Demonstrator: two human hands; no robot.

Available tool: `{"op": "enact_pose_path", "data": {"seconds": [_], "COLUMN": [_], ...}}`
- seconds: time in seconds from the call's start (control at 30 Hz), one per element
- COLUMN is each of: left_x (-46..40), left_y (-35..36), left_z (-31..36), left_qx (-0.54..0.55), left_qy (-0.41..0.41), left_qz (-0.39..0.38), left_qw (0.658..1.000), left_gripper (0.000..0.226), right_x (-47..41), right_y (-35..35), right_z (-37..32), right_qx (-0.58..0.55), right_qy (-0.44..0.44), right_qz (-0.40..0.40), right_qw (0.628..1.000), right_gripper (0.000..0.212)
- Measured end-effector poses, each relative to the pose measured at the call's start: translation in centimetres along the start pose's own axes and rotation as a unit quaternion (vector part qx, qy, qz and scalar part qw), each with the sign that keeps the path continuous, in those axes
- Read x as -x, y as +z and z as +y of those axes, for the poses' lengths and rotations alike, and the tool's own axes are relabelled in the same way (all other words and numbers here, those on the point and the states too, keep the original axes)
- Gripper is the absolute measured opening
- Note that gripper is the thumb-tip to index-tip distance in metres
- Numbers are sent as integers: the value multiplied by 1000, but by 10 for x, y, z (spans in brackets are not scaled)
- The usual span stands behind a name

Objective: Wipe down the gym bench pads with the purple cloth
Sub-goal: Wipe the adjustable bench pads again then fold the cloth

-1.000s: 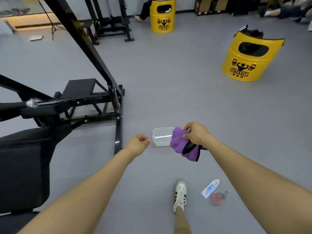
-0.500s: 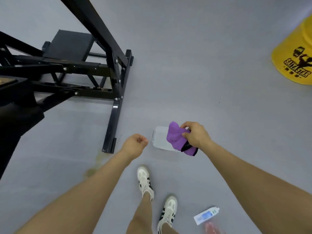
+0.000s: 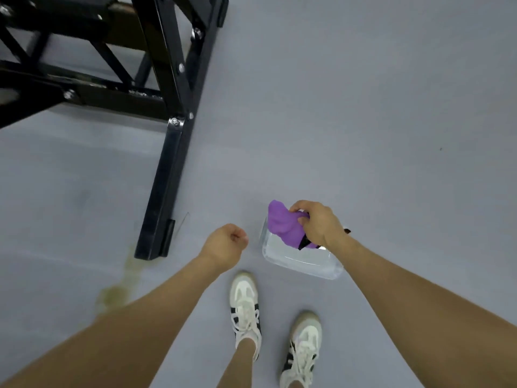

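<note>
Compared with half a second ago, the view is tilted further down: the yellow barrel and the small tube that were seen at the edges are no longer framed, and both white shoes (image 3: 246,306) are now shown nearly whole at the bottom. The purple cloth (image 3: 284,224) is still bunched in the right hand (image 3: 317,224), whose fingers and thumb are curled round it, and it is now held directly above the clear plastic container (image 3: 302,261), nearer to it than before; whether the cloth touches the container cannot be told. A black edge of the cloth is seen hanging below the hand. The left hand (image 3: 226,245) is kept in a loose fist as before, with the fingers curled and nothing held, just to the left of the container and apart from it. The black steel frame (image 3: 165,175) of the gym equipment is now seen larger in the upper left, its foot resting on the floor to the left of the left hand. The bench pads are not shown in the present view. The floor (image 3: 363,107) is a smooth, pale grey surface, on which the container and both shoes are set. A yellowish stain (image 3: 123,284) is seen on it just below the foot of the frame, and a small dark speck is visible far to the right.
</note>
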State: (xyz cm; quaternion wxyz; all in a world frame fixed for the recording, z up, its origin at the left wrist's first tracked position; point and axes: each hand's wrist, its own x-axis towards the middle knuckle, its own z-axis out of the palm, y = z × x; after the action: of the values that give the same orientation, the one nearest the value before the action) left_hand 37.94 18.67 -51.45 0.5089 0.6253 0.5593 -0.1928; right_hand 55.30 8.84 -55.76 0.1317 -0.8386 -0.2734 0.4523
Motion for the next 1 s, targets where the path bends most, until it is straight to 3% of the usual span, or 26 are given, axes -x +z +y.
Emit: {"op": "enact_pose_path", "data": {"seconds": [0.3, 0.57, 0.7, 0.87, 1.0], "left_x": [-122, -147, -148, -154, -155], "left_y": [63, 88, 87, 84, 87], "left_z": [-62, -79, -78, -82, -86], "left_qx": [12, 2, -7, -14, -22], "left_qy": [-44, -49, -41, -30, -26], "left_qz": [25, 35, 35, 34, 29], "left_qw": [999, 998, 999, 999, 999], "left_gripper": [18, 17, 17, 18, 18], "right_x": [-132, -146, -136, -138, -137], "right_y": [70, 82, 89, 90, 100], "right_z": [51, 70, 72, 60, 60], "right_qx": [81, 199, 306, 318, 278], "right_qy": [-56, -119, -219, -158, -188], "right_qz": [-83, 87, 199, 143, 116], "right_qw": [992, 969, 905, 924, 935], "right_gripper": [37, 29, 23, 18, 28]}}
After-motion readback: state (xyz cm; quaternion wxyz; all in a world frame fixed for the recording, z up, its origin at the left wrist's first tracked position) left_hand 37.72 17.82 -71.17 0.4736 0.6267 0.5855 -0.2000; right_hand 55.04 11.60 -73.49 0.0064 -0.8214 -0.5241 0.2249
